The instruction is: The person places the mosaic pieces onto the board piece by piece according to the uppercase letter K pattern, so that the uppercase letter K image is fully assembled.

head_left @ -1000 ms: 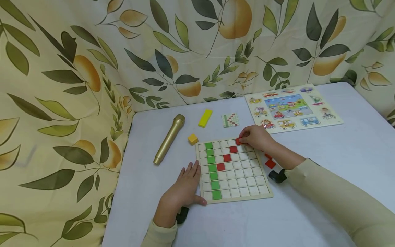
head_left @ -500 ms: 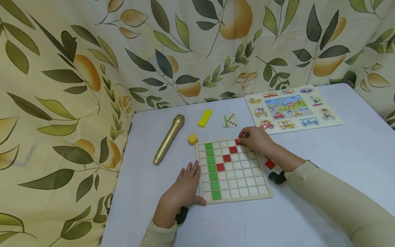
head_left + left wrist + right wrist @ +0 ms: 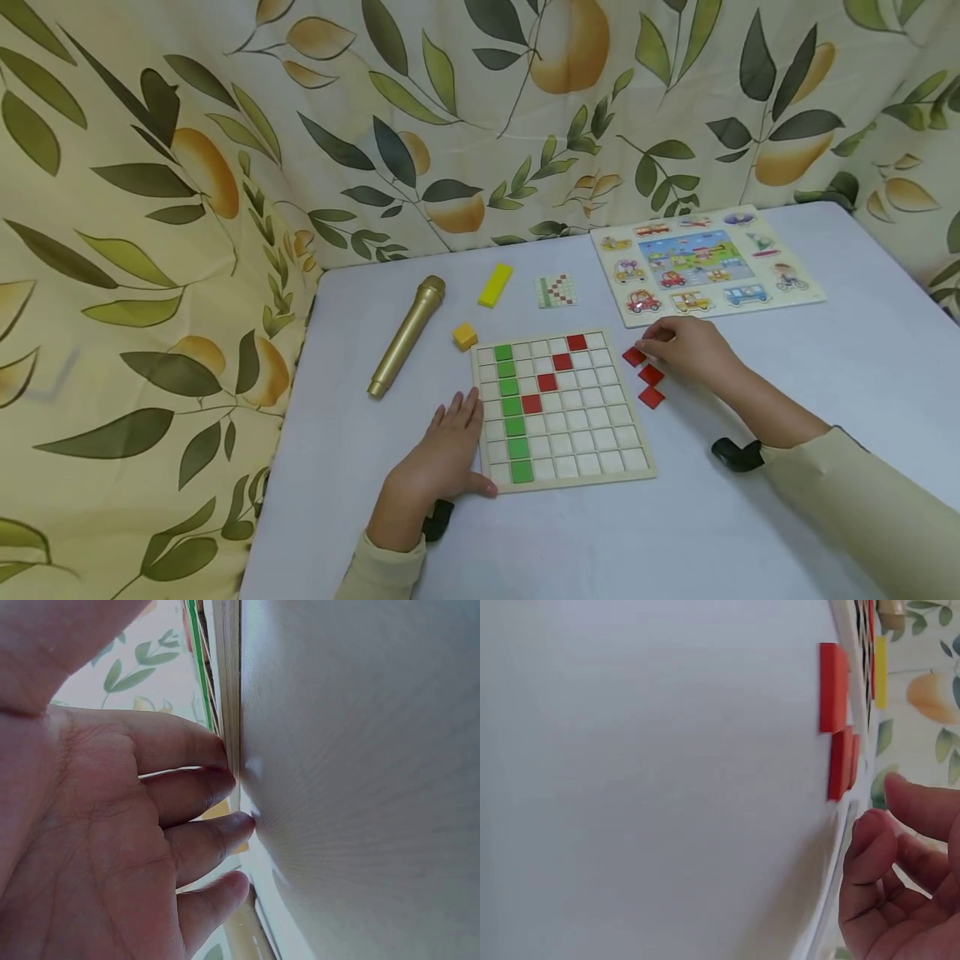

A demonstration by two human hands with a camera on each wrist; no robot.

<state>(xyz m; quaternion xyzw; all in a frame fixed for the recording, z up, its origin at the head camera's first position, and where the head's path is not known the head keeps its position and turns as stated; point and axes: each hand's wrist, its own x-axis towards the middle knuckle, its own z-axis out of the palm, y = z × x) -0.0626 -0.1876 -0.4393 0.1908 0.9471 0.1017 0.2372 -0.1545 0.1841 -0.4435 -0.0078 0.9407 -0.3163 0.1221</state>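
A square grid board lies on the table with a column of green tiles and a slanting line of red tiles. Along its left edge rests my left hand, fingers spread and fairly straight; the left wrist view shows the fingertips against the board's side. My right hand is off the board's right side, above loose red tiles. In the right wrist view a gap shows between its bent thumb and fingers, and no tile is visible in it. The fingertips are nearest the uppermost loose tile.
Behind the board are a small pattern card, a yellow block and an orange cube. A gold microphone lies at the left. At the back right is a vehicle picture puzzle. A leaf-patterned curtain borders the table.
My right hand has left the red tile at the board's top row and moved right to the loose red tiles. That tile now sits in its square. The left hand stays in place.
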